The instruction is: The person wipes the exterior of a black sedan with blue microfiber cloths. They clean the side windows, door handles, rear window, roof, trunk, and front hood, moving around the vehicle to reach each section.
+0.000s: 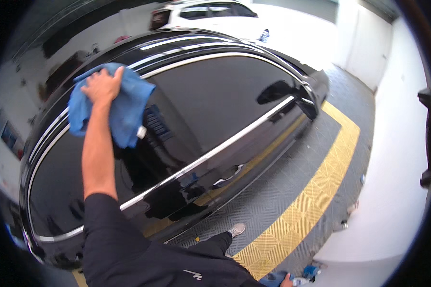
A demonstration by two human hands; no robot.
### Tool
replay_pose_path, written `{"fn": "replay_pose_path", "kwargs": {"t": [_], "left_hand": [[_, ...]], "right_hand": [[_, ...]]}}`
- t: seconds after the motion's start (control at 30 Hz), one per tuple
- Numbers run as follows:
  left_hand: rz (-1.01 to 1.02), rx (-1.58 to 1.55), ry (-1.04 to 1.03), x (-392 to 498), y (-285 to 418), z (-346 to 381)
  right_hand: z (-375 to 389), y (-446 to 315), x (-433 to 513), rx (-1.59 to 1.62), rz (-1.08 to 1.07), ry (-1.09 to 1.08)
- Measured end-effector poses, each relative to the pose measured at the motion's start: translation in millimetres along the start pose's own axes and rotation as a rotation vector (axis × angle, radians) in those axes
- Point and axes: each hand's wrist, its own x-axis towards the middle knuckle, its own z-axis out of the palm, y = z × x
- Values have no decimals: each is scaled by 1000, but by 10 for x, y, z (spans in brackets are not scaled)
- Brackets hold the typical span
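Note:
My left hand [102, 86] presses a blue cloth [127, 107] against the roof edge of a black car [237, 161], above the side windows. The fingers are spread over the cloth, and its lower part hangs over the window glass [215, 97]. A small white tag shows at the cloth's lower corner. Only part of my right hand [286, 281] shows at the bottom rim, beside my body. It appears to hold a second blue cloth [273, 277], mostly cut off by the frame. The car's side mirror [305, 102] and door handle [230, 176] are to the right of my left hand.
A grey ribbed tile floor [280, 183] with a yellow tile strip [301, 211] runs beside the car. A white wall [391, 143] stands on the right. Bottles [309, 272] are near its foot. Beyond the roof is a white car [215, 18].

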Motion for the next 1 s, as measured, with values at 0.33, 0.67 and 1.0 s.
{"fn": "replay_pose_path", "kwargs": {"t": [0.33, 0.67, 1.0], "left_hand": [[494, 16, 139, -301, 3006, 199], [1115, -133, 156, -969, 5888, 1016], [1164, -518, -459, -3837, 5262, 2461]], "right_hand": [[-27, -1123, 306, -106, 193, -110], [-776, -1254, -673, 588, 157, 133], [-144, 698, -2316, -138, 581, 413]]}}
